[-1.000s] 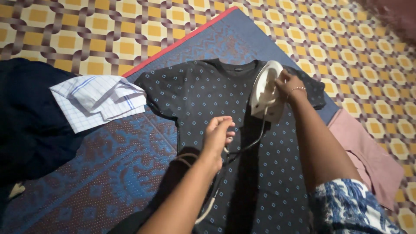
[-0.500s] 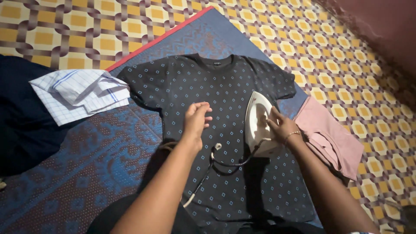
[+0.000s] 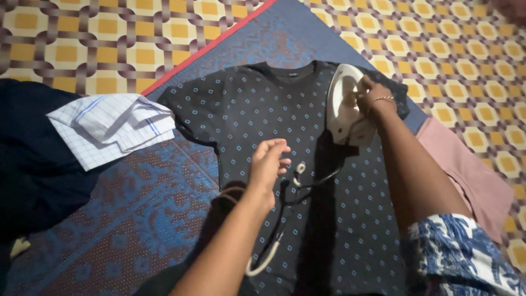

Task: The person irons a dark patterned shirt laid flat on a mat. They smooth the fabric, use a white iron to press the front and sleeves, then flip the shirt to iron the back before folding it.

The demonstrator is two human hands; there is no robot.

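A dark T-shirt (image 3: pixel 257 115) with small light diamond marks lies flat on a blue patterned mat (image 3: pixel 137 208). My right hand (image 3: pixel 375 98) grips the handle of a white electric iron (image 3: pixel 342 107), which rests on the shirt's right shoulder near the collar. My left hand (image 3: pixel 268 164) hovers over the shirt's chest with its fingers loosely curled beside the iron's dark cord (image 3: pixel 307 181). I cannot tell whether the fingers hold the cord. The cord loops across the shirt and runs down toward me.
A folded white checked shirt (image 3: pixel 112 126) lies on dark cloth (image 3: pixel 33 164) at the left. A folded pink garment (image 3: pixel 471 181) sits at the right edge of the mat. Yellow and brown patterned floor (image 3: pixel 109 38) surrounds the mat.
My right hand has pushed the iron from the shirt's right side up to the right shoulder. My left hand stays over the chest near the cord.
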